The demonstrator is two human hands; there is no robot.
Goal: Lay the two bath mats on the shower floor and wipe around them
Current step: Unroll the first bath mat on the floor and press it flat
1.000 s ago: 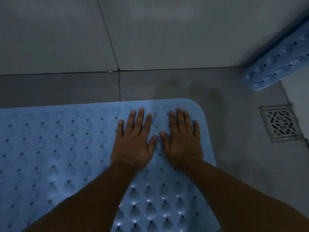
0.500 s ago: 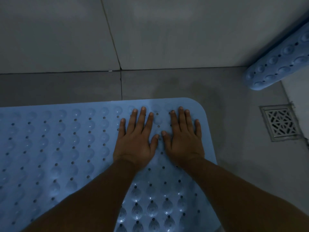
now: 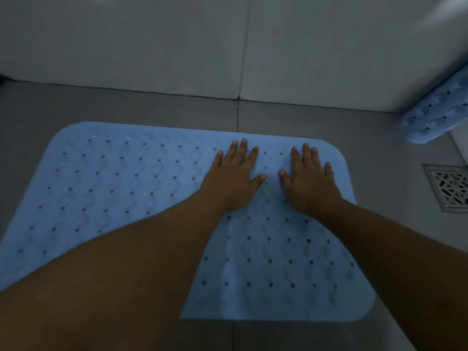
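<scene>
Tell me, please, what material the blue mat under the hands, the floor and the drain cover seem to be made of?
Blue mat: likely soft rubber or PVC, matte, with moulded bumps and punched holes. Floor: probably grey matte tile; a grout line crosses it. Drain cover: looks like metal, shiny frame, pierced pattern.

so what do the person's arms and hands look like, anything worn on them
Both forearms are bare, with no sleeves in view. The left hand and right hand show no gloves, rings, watch or bracelets. Fingernails are short and unpainted. The dim, blurred picture hides finer detail.
</scene>
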